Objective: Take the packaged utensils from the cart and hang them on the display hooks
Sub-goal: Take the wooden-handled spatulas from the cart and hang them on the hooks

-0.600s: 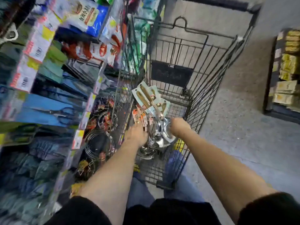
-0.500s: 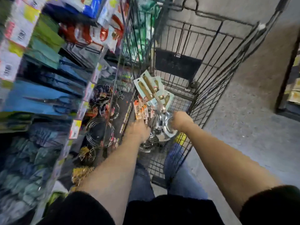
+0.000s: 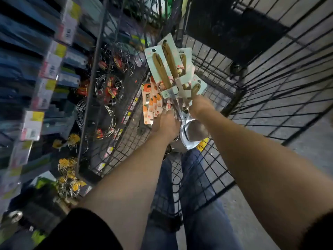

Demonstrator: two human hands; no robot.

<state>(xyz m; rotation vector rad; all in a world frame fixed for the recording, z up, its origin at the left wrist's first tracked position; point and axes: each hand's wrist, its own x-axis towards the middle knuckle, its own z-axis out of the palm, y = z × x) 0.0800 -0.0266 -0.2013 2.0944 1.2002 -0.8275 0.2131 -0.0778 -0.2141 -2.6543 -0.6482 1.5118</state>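
Both hands reach into the wire cart (image 3: 225, 33): the right hand (image 3: 200, 107) closes its grip around the metal shanks of a bundle of carded wooden-handled spatulas (image 3: 168, 64), while the left hand (image 3: 166, 124), at its 8 o'clock, lies by orange-carded packs (image 3: 150, 105), its grip hidden. The spatulas' long axis runs from blades at 6 o'clock to card tops at 11 o'clock. The display racks (image 3: 54, 60) stand at 9 o'clock, nearer the left hand.
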